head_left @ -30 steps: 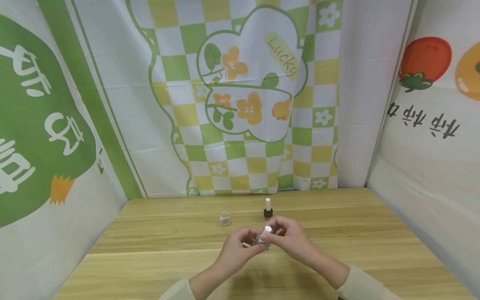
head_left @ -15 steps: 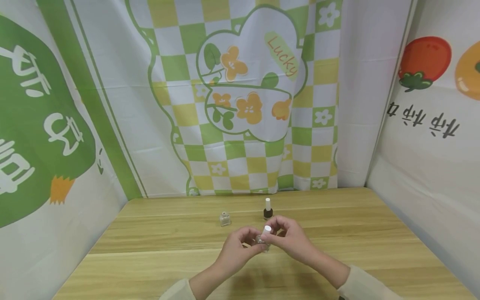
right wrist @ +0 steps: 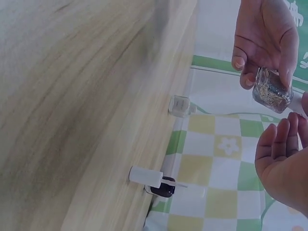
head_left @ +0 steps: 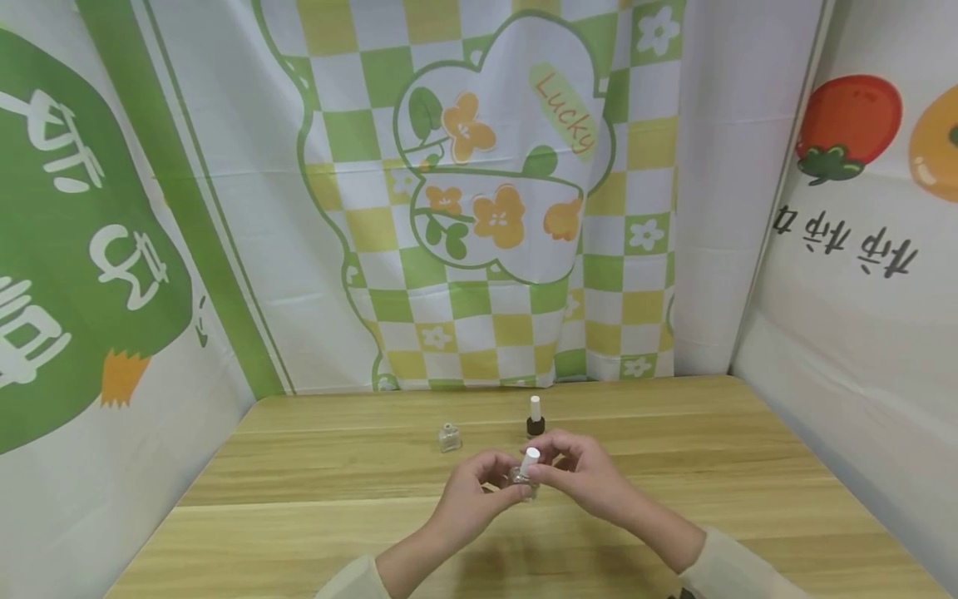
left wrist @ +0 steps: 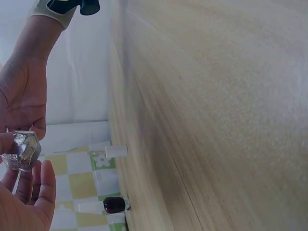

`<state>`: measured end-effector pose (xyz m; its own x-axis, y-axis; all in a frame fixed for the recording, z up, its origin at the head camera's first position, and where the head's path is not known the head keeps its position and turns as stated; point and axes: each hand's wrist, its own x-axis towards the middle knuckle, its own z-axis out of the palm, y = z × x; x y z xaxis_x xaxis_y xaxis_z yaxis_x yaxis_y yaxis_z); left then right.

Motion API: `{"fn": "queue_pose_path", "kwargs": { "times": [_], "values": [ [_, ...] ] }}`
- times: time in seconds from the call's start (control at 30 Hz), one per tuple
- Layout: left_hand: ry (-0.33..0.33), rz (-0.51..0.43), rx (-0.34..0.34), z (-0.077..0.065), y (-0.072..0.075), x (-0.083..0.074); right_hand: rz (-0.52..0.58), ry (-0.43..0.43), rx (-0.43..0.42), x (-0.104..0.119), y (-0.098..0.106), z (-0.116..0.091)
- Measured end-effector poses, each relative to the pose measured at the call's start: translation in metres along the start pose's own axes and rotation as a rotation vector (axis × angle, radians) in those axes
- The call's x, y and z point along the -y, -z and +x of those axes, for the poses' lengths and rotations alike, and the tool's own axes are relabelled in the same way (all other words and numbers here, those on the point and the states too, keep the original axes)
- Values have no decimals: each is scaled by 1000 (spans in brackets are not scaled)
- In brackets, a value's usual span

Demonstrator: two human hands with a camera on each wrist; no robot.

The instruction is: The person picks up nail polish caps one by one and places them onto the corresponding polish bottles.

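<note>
My left hand (head_left: 473, 497) holds a small clear nail polish bottle (right wrist: 270, 92) with silvery glitter inside, above the table. On its neck is a white cap (head_left: 530, 458), which my right hand (head_left: 587, 481) pinches between thumb and fingers. From below, the left wrist view shows the faceted base of the bottle (left wrist: 22, 151) between both hands. Whether the cap is fully seated cannot be seen, since fingers cover the neck.
Behind the hands stand an uncapped clear bottle (head_left: 449, 438) and a dark nail polish bottle (head_left: 535, 426) with a white cap. A loose white cap (right wrist: 146, 176) stands on the wooden table (head_left: 314, 466), its thin brush pointing up. Printed cloths surround the table.
The white cap and bottle have shifted very slightly up and left in the hands. Both hands keep nearly the same place, and the standing bottles are unmoved.
</note>
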<state>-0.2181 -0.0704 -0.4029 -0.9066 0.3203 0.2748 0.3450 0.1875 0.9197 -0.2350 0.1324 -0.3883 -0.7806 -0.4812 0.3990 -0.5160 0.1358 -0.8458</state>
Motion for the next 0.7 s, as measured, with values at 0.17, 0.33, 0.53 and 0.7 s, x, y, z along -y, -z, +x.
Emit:
{"fn": "queue_pose_path", "kwargs": {
  "times": [0.17, 0.33, 0.53, 0.7],
  "values": [
    [-26, -9, -11, -7, 0, -21, -12, -21, -35, -1, -3, 1],
    [-47, -9, -13, -4, -1, -11, -13, -57, -68, -1, -6, 2],
    [-44, -12, -18, 2, -3, 9, -20, -94, -96, -2, -9, 1],
    [-31, -28, -18, 0, -4, 9, -12, -131, -116, -1, -12, 1]
  ]
}}
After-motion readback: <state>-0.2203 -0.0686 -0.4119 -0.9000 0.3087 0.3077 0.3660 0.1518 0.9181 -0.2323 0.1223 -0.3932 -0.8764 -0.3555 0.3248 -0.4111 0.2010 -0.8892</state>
